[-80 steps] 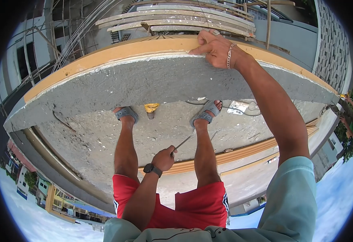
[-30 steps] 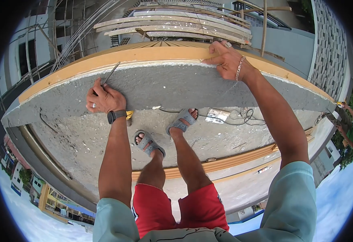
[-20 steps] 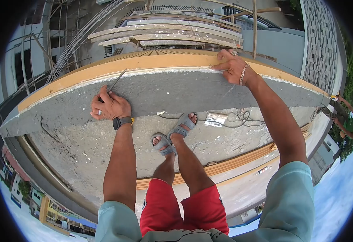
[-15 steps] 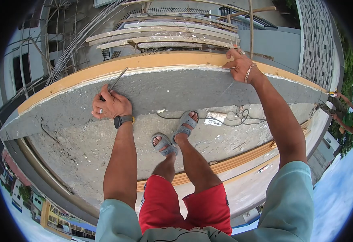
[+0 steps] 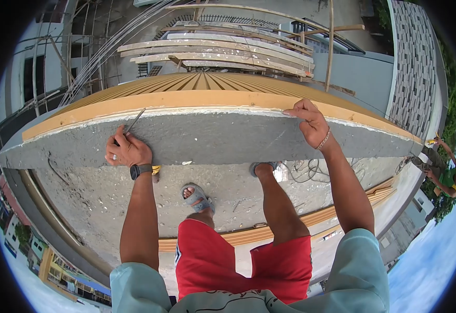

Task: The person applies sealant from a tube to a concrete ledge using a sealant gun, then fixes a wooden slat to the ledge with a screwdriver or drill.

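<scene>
My left hand [image 5: 129, 149] is closed around a slim screwdriver-like tool [image 5: 135, 120] with a grey metal shaft. The hand rests on the grey concrete ledge [image 5: 207, 136], and the tool's tip reaches the white seam [image 5: 186, 111] beside the tan ribbed panel's edge [image 5: 202, 99]. Further right, my right hand [image 5: 311, 123] has its index finger stretched out to the white seam, other fingers partly bent. Nothing shows in that hand. The tool's handle is mostly hidden by my left fingers.
Wooden planks [image 5: 228, 52] lie far below beyond the ledge, near electrical wires [image 5: 113, 39]. A dark cable [image 5: 316, 169] lies coiled on the rough floor [image 5: 108, 203], with tan panel strips [image 5: 238, 237] behind my feet. Another person [image 5: 447, 172] is at the ledge's far right.
My view has shifted so the panel's ribbed face shows. My right hand has drawn back from over the panel to the seam. My feet have moved further apart.
</scene>
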Demonstrator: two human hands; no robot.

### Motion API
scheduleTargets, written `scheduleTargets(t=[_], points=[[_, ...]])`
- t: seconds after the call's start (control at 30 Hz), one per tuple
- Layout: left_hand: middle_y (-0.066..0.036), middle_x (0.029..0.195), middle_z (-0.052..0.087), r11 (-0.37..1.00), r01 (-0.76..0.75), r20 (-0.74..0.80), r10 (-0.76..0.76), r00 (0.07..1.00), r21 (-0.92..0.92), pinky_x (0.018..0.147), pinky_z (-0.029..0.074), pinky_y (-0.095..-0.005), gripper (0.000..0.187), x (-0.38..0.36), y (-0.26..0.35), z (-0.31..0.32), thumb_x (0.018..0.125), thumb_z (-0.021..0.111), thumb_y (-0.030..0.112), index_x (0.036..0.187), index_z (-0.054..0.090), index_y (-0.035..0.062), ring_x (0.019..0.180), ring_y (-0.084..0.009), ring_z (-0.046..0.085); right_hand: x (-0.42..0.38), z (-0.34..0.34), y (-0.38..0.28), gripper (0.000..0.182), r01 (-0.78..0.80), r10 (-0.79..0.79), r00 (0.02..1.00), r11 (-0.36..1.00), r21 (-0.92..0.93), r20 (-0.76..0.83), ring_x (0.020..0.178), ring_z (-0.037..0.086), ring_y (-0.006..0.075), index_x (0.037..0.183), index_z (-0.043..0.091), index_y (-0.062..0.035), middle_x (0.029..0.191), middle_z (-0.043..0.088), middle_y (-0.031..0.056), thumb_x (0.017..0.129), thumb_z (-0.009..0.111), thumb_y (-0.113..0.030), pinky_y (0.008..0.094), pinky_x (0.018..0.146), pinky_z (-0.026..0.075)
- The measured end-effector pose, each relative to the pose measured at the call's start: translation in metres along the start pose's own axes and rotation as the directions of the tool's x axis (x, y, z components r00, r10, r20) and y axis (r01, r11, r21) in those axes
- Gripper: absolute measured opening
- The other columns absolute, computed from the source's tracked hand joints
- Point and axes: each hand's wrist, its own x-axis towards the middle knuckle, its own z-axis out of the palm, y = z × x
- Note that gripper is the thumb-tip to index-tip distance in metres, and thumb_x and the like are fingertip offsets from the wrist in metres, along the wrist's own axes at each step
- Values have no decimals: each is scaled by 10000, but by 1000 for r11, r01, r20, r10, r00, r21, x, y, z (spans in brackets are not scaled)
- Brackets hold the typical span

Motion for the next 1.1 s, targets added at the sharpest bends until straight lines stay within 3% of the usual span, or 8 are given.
scheduleTargets(t=[0.23, 0.4, 0.5, 0.7, 0.8, 0.93, 1.0, 1.1], points=[[-53, 1037, 450, 1000, -20, -56, 20, 998, 2, 935, 160, -462, 257, -3, -11, 5, 829, 519, 158, 1079, 565, 191, 1043, -218, 398, 27, 1, 10, 508, 191, -206, 966, 976, 104, 156, 818, 461, 246, 980, 650, -32, 862, 457, 107, 549, 393, 49, 294, 765, 384], [-40, 1030, 462, 996, -21, -87, 14, 996, -81, 919, 200, -435, 253, -1, -11, 5, 837, 516, 141, 1083, 569, 164, 1019, -219, 404, 59, 19, 10, 476, 412, -457, 839, 888, 205, 295, 763, 456, 272, 1059, 613, -48, 821, 445, 132, 614, 455, 10, 345, 676, 391], [-47, 1023, 481, 998, 6, -99, -13, 995, -66, 909, 236, -418, 236, -1, -8, 0, 849, 517, 144, 1077, 573, 165, 1003, -217, 415, 77, 24, 16, 461, 454, -484, 775, 874, 175, 406, 749, 450, 273, 1074, 602, -35, 817, 428, 128, 633, 467, -11, 354, 669, 389], [-79, 993, 510, 994, -26, -127, 12, 992, -106, 848, 352, -355, 206, 0, -8, -1, 862, 520, 116, 1058, 580, 98, 945, -230, 457, 105, 39, 30, 389, 564, -560, 719, 816, 124, 412, 741, 454, 261, 1055, 612, -19, 825, 433, 144, 699, 469, -86, 355, 660, 389], [-83, 986, 508, 985, -9, -128, -14, 992, -173, 847, 355, -353, 204, 1, -8, 0, 863, 518, 114, 1058, 576, 97, 948, -227, 458, 106, 45, 24, 499, 548, -494, 700, 835, 56, 517, 792, 423, 240, 1097, 586, 8, 837, 399, 119, 628, 420, -30, 342, 740, 352], [-84, 987, 504, 993, -56, -157, 39, 987, -108, 852, 349, -366, 203, 1, -4, -1, 861, 520, 118, 1056, 573, 104, 955, -233, 458, 105, 52, 18, 475, 606, -525, 699, 796, -12, 486, 801, 417, 236, 1085, 591, 19, 843, 398, 115, 643, 435, -55, 349, 757, 334], [-77, 992, 502, 998, -8, -138, -1, 990, -60, 861, 334, -389, 202, 0, -3, -1, 858, 521, 123, 1053, 573, 119, 961, -238, 454, 104, 58, 19, 341, 628, -537, 697, 777, -44, 476, 800, 425, 263, 1009, 646, -71, 859, 414, 118, 728, 470, -150, 377, 702, 331], [-65, 999, 501, 996, -32, -150, 18, 989, -87, 871, 313, -407, 203, 1, -5, -1, 858, 519, 134, 1054, 573, 139, 962, -244, 447, 105, 59, 16, 328, 634, -532, 702, 769, -77, 473, 792, 426, 258, 991, 652, -76, 853, 402, 112, 724, 478, -154, 378, 700, 328]])
